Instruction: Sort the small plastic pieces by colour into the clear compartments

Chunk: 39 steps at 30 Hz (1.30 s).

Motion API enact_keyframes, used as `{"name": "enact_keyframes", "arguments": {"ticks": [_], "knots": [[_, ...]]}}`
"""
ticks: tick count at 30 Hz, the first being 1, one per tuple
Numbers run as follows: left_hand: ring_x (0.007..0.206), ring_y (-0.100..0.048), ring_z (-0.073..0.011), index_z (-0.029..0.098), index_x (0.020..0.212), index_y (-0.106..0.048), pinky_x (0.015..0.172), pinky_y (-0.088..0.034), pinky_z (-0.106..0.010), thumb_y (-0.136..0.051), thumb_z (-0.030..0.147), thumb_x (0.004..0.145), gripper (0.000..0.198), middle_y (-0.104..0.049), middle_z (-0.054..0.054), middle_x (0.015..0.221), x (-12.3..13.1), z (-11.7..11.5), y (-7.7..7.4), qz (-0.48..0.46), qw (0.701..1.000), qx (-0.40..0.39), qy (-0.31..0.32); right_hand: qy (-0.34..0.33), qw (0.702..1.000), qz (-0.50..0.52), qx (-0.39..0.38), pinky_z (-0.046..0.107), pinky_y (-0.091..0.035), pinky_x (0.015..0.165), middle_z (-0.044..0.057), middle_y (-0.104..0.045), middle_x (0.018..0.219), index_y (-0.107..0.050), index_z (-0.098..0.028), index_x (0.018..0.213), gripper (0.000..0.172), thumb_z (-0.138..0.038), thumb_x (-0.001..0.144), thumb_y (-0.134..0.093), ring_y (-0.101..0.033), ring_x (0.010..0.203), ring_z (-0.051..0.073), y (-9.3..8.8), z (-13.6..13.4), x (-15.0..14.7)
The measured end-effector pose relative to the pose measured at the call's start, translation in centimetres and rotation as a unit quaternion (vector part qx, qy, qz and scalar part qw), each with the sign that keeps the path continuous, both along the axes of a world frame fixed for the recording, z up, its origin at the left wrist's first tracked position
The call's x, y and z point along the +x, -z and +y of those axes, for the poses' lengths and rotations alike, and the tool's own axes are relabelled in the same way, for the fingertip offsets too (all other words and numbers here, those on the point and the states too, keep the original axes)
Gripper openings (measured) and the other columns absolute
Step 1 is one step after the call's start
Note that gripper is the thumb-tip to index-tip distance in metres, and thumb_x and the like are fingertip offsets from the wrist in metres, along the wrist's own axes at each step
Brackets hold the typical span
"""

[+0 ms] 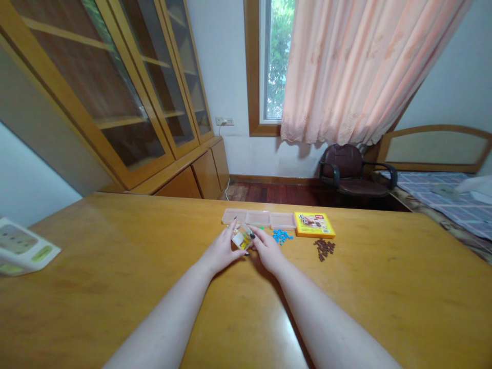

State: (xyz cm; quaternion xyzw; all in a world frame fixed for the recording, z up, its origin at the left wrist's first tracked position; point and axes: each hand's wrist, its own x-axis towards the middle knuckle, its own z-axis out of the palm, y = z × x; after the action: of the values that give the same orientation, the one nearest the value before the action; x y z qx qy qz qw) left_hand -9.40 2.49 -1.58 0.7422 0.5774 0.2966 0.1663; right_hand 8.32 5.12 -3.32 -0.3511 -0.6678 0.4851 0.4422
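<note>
Between both hands, a little above the table, is a small clear plastic box [242,237] with some yellow pieces inside. My left hand [225,249] grips its left side, thumb below and fingers above. My right hand [266,247] holds the right side, with dark-nailed fingertips against the box. Just beyond the hands lie a few green pieces [261,227], partly hidden. A heap of small blue pieces [282,236] lies right of my right hand, and a heap of small brown pieces [325,248] lies farther right.
Three shallow clear trays [258,218] stand in a row behind the hands. A yellow box [315,224] with a printed top lies beside them. At the table's left edge is a white and green device [26,248]. An armchair [351,171] stands beyond the table [115,287].
</note>
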Motion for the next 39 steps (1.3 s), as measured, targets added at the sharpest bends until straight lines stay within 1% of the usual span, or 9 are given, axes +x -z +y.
{"name": "enact_keyframes", "arguments": {"ticks": [5,9,12,17,24,29,32,35,39], "knots": [[0.127,-0.043,-0.0245,0.024,0.146,-0.008,0.105,-0.035,-0.043,-0.073,0.027,0.066,0.103,-0.044,-0.013,0.138,0.4,-0.3,-0.5,-0.029,0.999,-0.005,0.018,0.016,0.999,-0.030,-0.019,0.038,-0.046,0.086,0.006,-0.062,0.117,-0.053,-0.023,0.125,0.046,-0.027,0.079,-0.057,-0.059,0.094,0.020,0.0,0.1,-0.2],[0.116,-0.053,-0.0231,0.023,0.146,-0.006,0.100,-0.042,-0.042,-0.069,0.022,0.070,0.099,-0.049,-0.014,0.134,0.8,-0.6,-0.6,-0.036,0.997,-0.045,0.048,0.060,0.997,-0.035,-0.015,0.038,-0.045,0.086,0.007,-0.063,0.113,-0.056,-0.022,0.120,0.043,-0.027,0.077,-0.059,-0.059,0.093,0.021,0.1,0.2,-0.2],[0.113,-0.056,-0.0219,0.022,0.146,-0.012,0.098,-0.043,-0.041,-0.062,0.022,0.077,0.085,-0.052,-0.013,0.132,0.7,-0.4,-0.2,-0.040,0.997,-0.038,0.054,0.060,0.998,-0.028,-0.003,0.038,-0.045,0.088,0.008,-0.063,0.114,-0.057,-0.021,0.117,0.043,-0.028,0.075,-0.061,-0.058,0.098,0.021,0.1,0.3,-0.1],[0.130,-0.039,-0.0234,0.020,0.140,-0.032,0.109,-0.032,-0.043,-0.054,0.026,0.082,0.062,-0.042,-0.011,0.141,0.0,0.2,0.4,-0.015,0.998,0.013,0.059,0.063,0.996,-0.047,0.031,0.039,-0.042,0.093,0.007,-0.061,0.114,-0.058,-0.022,0.115,0.049,-0.025,0.067,-0.068,-0.056,0.105,0.022,-0.2,0.1,-0.2],[0.126,-0.043,-0.0219,0.021,0.135,-0.038,0.108,-0.034,-0.043,-0.057,0.019,0.077,0.060,-0.046,-0.010,0.135,-0.2,0.2,-0.1,-0.024,0.997,0.035,0.060,0.039,0.999,-0.021,-0.011,0.039,-0.044,0.092,0.007,-0.061,0.113,-0.056,-0.021,0.114,0.056,-0.021,0.060,-0.072,-0.057,0.104,0.023,-0.2,0.0,-0.4],[0.126,-0.041,-0.0231,0.023,0.132,-0.041,0.108,-0.033,-0.042,-0.062,0.031,0.077,0.059,-0.046,-0.009,0.134,-0.5,0.0,-0.4,-0.035,0.993,0.052,0.096,0.027,0.998,0.009,-0.062,0.037,-0.046,0.090,0.008,-0.062,0.113,-0.054,-0.020,0.115,0.056,-0.021,0.062,-0.071,-0.059,0.101,0.022,0.0,0.0,-0.6],[0.126,-0.041,-0.0241,0.022,0.130,-0.044,0.108,-0.032,-0.044,-0.054,0.037,0.084,0.050,-0.047,-0.010,0.133,-0.6,0.1,-0.3,-0.048,0.991,0.045,0.114,0.023,0.997,0.022,-0.073,0.036,-0.047,0.089,0.007,-0.063,0.112,-0.055,-0.020,0.115,0.055,-0.023,0.062,-0.071,-0.060,0.100,0.021,-0.2,0.0,-0.6],[0.122,-0.045,-0.0234,0.020,0.123,-0.051,0.106,-0.035,-0.043,-0.043,0.037,0.089,0.039,-0.052,-0.011,0.128,-0.5,0.1,-0.4,-0.070,0.992,0.046,0.095,0.010,0.997,0.034,-0.069,0.036,-0.047,0.088,0.007,-0.064,0.111,-0.057,-0.020,0.112,0.053,-0.024,0.062,-0.072,-0.060,0.099,0.022,-0.6,-0.2,-0.6],[0.118,-0.048,-0.0212,0.020,0.118,-0.053,0.104,-0.038,-0.041,-0.042,0.033,0.090,0.033,-0.054,-0.009,0.123,-0.1,-0.1,-0.8,-0.064,0.994,0.047,0.070,0.010,0.997,0.031,-0.073,0.035,-0.046,0.088,0.007,-0.064,0.109,-0.056,-0.019,0.109,0.041,-0.024,0.070,-0.065,-0.060,0.098,0.020,-0.7,-0.3,-0.6]]}}
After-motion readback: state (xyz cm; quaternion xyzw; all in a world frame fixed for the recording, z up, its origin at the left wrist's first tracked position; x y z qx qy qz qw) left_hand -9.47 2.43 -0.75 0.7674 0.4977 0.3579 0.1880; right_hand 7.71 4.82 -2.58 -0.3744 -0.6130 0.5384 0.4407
